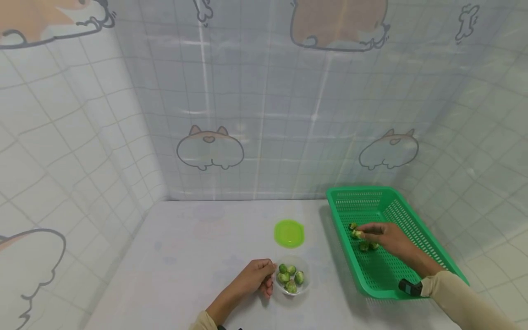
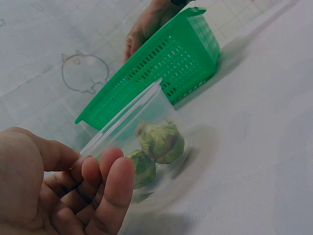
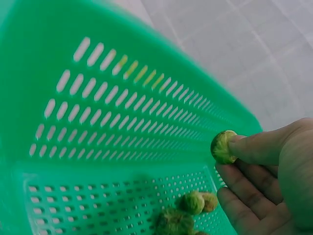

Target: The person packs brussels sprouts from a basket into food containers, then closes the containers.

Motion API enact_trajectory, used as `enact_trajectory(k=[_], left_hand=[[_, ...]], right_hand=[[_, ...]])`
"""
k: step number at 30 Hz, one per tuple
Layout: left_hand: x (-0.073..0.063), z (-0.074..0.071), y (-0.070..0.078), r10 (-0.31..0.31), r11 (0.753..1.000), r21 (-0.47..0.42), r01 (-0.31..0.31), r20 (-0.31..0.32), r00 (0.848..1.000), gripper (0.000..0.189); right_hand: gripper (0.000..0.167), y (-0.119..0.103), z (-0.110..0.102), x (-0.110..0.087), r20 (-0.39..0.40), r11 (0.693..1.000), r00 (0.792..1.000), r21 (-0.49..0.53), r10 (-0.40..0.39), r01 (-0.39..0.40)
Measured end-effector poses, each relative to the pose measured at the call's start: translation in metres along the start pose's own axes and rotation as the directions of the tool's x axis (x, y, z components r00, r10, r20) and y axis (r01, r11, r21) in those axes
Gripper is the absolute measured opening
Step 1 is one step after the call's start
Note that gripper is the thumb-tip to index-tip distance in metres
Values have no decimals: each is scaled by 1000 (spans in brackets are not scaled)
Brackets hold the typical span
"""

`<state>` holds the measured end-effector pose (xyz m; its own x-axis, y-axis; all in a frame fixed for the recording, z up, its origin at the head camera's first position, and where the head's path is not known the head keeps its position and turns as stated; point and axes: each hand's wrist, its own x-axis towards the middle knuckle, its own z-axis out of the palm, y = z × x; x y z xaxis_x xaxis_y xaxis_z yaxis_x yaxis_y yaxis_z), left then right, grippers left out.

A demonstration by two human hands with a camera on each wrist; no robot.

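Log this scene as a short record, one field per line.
Left grip: pinches the rim of the clear bowl
Right grip: holds one sprout above the basket floor
Bowl contents: five sprouts visible
Basket: green, slotted; more sprouts on its floor
Disc: yellow-green, on the white table, beyond the bowl
Backdrop: grid pattern, cartoon dogs

A strip of the counter [image 1: 323, 256] between the clear bowl [image 1: 304, 265] and the green basket [image 1: 383, 270] leaves a hand room to pass. The left hand [image 1: 260, 277] blocks the bowl's left side; the lid [image 1: 289, 233] lies just beyond. Raised basket walls bar sideways entry, while its open top admits the right hand [image 1: 385, 236].
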<state>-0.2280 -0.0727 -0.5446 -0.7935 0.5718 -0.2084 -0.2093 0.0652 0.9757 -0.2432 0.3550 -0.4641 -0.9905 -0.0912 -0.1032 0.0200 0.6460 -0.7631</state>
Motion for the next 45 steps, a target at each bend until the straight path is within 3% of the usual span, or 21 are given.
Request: enact_trajectory(k=[12,22,28,38,45], left_hand=[[-2,1,2,13,1000,4,-13,11,1000,34],[-2,0,3,8,1000,15,-8,14,1000,34],[-3,1,3,4,1000,18,-4,7,1000,34],[-3,2,4,1,1000,14,-1,-5,1000,35],[-3,2,4,-5,1000,11,5,-9,1000,35]], right_hand=[[44,-24,5,-12,6,989,999,136,-50,49],[42,-46,16,-15,44,982,997,184,-60,51],[38,-55,25,-16,48,981,997,191,-53,43],[36,-70,44,-16,115,962,985,252,-132,100],[37,-84,59,-17,148,955,980,282,-136,90]])
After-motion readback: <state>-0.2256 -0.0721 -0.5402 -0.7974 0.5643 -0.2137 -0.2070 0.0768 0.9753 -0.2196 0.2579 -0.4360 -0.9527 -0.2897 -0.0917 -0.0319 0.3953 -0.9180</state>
